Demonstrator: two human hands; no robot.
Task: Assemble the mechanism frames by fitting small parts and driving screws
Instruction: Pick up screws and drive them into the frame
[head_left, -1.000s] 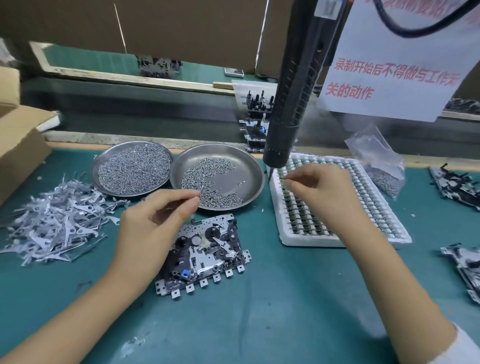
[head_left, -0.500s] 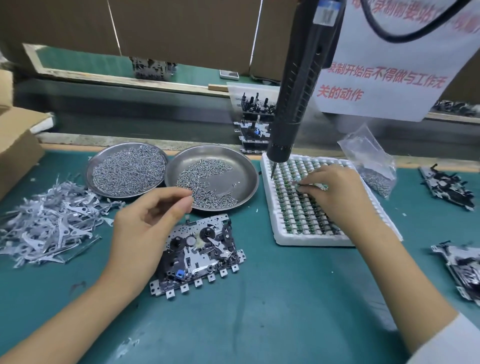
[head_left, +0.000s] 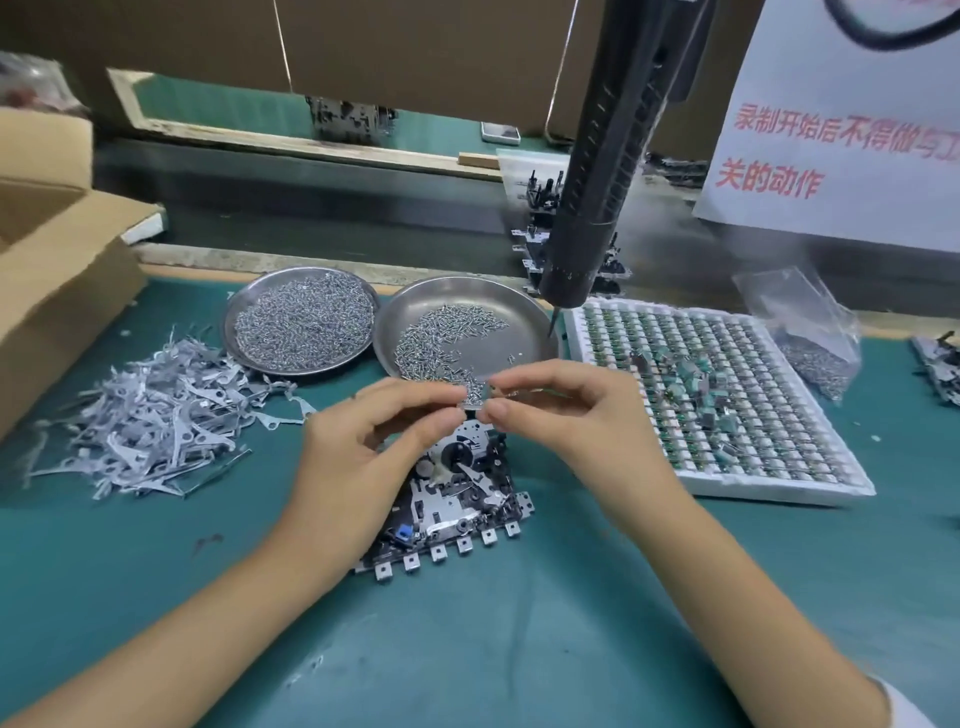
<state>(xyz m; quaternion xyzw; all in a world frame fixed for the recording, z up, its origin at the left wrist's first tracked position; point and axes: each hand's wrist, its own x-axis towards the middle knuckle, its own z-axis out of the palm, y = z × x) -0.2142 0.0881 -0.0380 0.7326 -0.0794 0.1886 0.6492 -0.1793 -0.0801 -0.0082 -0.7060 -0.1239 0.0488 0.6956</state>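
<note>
A mechanism frame (head_left: 457, 499) of metal and black plastic lies flat on the green mat in front of me. Just above its far edge my left hand (head_left: 374, 447) and my right hand (head_left: 561, 421) meet fingertip to fingertip. Both pinch a small metal part (head_left: 475, 400) with thin wire leads between them. Behind the hands stands a steel dish of screws (head_left: 467, 332), with a second, fuller dish of screws (head_left: 301, 322) to its left. A black electric screwdriver (head_left: 602, 171) hangs over the back of the mat, its bit pointing down beside the nearer dish.
A white tray of small components (head_left: 727, 400) lies to the right. A heap of flat metal levers (head_left: 150, 415) lies left, next to a cardboard box (head_left: 57, 270). A plastic bag of screws (head_left: 810, 338) and more frames (head_left: 940, 369) sit far right. A paper notice (head_left: 841, 130) hangs behind.
My right hand left the component tray and came left with a small part. My left hand rose to meet it above the frame, and both now pinch the part.
</note>
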